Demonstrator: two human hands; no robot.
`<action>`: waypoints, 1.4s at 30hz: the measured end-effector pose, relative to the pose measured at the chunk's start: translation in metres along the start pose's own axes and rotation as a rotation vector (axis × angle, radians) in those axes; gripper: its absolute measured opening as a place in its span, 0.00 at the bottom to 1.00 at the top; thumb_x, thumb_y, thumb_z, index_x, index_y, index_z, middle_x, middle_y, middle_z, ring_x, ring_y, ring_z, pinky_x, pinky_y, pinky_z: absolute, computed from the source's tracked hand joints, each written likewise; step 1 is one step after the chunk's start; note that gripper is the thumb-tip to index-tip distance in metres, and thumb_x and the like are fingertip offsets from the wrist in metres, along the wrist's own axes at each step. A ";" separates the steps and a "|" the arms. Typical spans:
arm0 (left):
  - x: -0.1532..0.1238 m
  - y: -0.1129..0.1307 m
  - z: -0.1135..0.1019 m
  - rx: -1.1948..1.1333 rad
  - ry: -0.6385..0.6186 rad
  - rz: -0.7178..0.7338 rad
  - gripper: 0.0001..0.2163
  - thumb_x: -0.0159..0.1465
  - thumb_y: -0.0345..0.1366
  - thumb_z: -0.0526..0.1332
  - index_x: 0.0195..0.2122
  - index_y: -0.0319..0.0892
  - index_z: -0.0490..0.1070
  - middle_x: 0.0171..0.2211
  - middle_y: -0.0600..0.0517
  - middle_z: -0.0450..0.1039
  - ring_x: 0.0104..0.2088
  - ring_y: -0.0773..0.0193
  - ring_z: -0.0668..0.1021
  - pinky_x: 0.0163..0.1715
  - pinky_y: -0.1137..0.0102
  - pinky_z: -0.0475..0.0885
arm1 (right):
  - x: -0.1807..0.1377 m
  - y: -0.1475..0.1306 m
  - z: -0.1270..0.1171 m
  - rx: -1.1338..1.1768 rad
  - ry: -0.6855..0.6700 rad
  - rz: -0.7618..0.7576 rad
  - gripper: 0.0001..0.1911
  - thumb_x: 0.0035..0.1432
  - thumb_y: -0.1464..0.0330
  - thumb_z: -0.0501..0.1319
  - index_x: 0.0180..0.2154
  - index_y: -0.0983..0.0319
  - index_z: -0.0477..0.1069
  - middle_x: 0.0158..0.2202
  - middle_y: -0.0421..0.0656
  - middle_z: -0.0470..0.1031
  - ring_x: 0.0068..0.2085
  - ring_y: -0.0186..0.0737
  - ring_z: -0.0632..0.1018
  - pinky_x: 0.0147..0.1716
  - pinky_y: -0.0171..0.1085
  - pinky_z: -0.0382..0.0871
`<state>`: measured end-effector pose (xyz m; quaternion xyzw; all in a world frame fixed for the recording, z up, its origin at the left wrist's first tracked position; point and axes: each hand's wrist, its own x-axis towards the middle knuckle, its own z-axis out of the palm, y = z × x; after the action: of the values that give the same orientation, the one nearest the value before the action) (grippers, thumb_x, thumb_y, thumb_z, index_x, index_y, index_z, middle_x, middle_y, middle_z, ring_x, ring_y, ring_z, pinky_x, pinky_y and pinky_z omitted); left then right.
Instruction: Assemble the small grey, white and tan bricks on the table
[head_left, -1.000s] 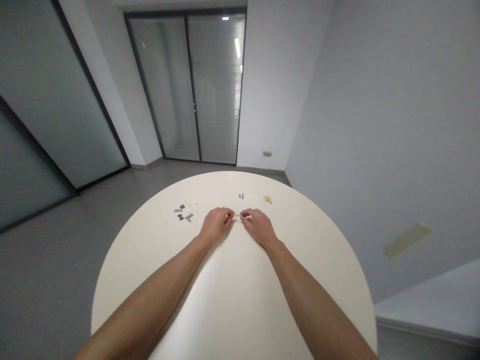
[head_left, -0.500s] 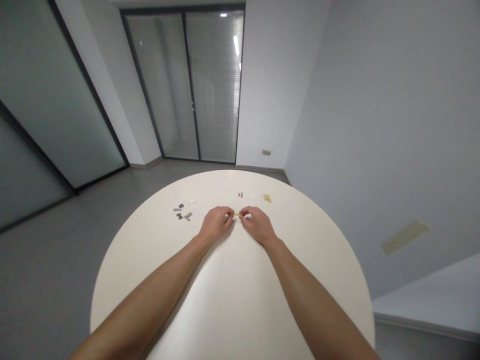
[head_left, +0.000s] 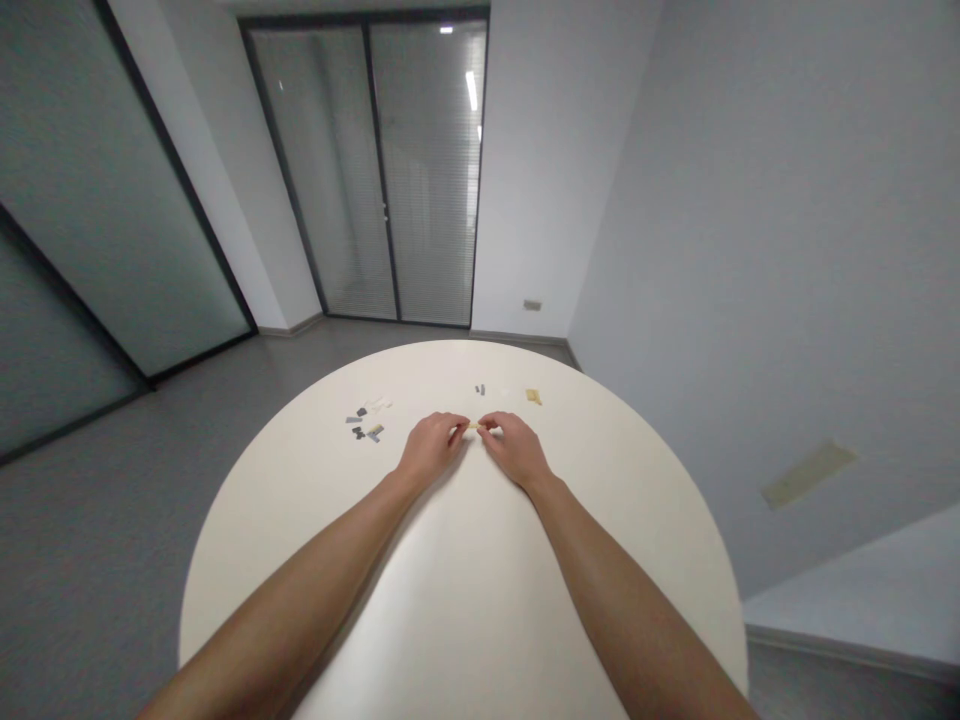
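Observation:
My left hand [head_left: 433,447] and my right hand [head_left: 512,447] meet over the middle of a round white table [head_left: 465,600]. Both hands are closed in a pinch on the two ends of a small tan piece [head_left: 473,426] held between the fingertips. The piece is too small to make out in detail. A cluster of small grey, dark and white pieces [head_left: 367,420] lies to the left of my left hand.
Two tiny grey pieces [head_left: 479,389] and a tan piece [head_left: 533,396] lie beyond my hands near the table's far edge. Behind the table are glass doors with blinds [head_left: 405,170], a grey floor and white walls.
My hands have drawn slightly closer together on the small tan piece. The view has shifted a little.

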<state>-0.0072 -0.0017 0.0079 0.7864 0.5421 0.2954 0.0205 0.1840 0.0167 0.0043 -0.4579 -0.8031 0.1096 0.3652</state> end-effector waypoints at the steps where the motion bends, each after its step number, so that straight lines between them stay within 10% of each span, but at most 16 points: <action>1: 0.000 0.000 0.000 0.001 0.003 0.000 0.13 0.69 0.36 0.55 0.48 0.44 0.77 0.46 0.48 0.80 0.46 0.56 0.79 0.50 0.61 0.72 | 0.000 0.000 0.000 0.001 -0.001 -0.001 0.07 0.65 0.66 0.59 0.43 0.57 0.74 0.42 0.42 0.79 0.46 0.40 0.76 0.48 0.38 0.67; 42: 0.000 0.003 -0.003 -0.038 0.056 -0.019 0.10 0.68 0.33 0.57 0.47 0.44 0.76 0.45 0.50 0.80 0.45 0.58 0.78 0.48 0.64 0.72 | -0.001 0.004 0.004 0.037 -0.105 -0.023 0.10 0.65 0.69 0.59 0.46 0.58 0.75 0.45 0.43 0.79 0.47 0.41 0.76 0.50 0.40 0.67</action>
<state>-0.0066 -0.0040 0.0112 0.7722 0.5440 0.3273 0.0232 0.1837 0.0186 -0.0013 -0.4354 -0.8243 0.1440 0.3320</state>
